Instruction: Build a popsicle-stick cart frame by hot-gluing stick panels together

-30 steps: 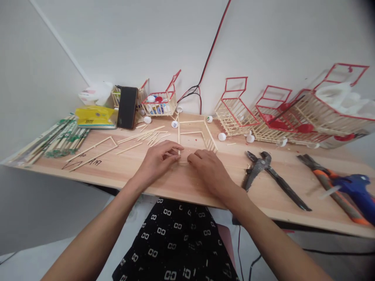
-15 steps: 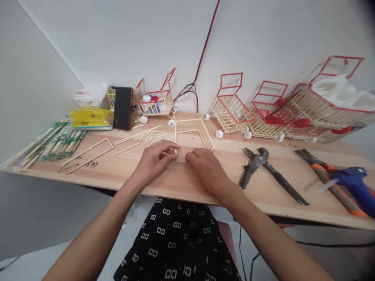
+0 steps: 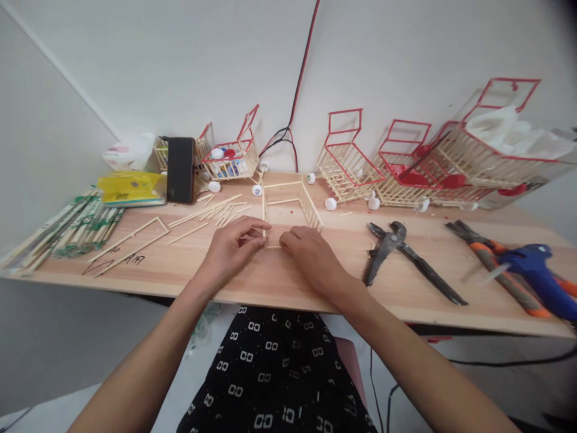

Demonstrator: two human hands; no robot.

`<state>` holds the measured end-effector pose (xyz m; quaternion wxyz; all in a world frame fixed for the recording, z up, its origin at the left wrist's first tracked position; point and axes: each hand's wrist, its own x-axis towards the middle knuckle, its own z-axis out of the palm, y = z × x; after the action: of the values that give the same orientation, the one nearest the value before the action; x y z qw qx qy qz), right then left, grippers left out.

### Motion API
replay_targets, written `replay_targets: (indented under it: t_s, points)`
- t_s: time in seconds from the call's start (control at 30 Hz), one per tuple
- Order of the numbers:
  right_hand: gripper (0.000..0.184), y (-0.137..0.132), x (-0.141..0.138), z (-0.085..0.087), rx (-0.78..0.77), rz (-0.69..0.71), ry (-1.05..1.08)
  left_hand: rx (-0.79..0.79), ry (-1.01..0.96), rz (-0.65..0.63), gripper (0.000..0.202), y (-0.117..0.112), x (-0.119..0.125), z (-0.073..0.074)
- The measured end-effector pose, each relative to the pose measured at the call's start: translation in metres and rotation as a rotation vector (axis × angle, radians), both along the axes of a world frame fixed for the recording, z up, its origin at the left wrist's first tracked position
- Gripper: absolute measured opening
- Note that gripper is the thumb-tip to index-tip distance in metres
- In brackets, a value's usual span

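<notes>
Stick frame (image 3: 311,206), lengthwise toward wall (image 3: 202,66)

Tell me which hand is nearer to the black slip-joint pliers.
Right. The right hand, at the near side of the wooden stick frame, lies left of the black slip-joint pliers; the left hand, at the frame's near left corner, is farther left.

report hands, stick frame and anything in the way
Left hand pinching near left corner of wooden stick frame; right hand at its near edge. Black pliers right of frame, not touching it.
</notes>
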<state>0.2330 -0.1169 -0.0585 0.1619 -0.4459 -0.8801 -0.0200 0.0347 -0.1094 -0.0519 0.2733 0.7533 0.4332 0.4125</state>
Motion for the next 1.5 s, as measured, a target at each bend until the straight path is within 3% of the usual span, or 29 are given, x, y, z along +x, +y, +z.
replay_targets:
  t_s: [0.97, 1.5]
  points:
    - [0.013, 0.008, 0.000, -0.014, 0.042, -0.031, 0.058, -0.066, -0.035, 0.012, 0.021, -0.004, 0.003, 0.005]
    - [0.016, 0.004, -0.001, -0.008, 0.079, -0.026, -0.007, -0.050, -0.028, 0.013, 0.020, -0.004, 0.003, 0.005]
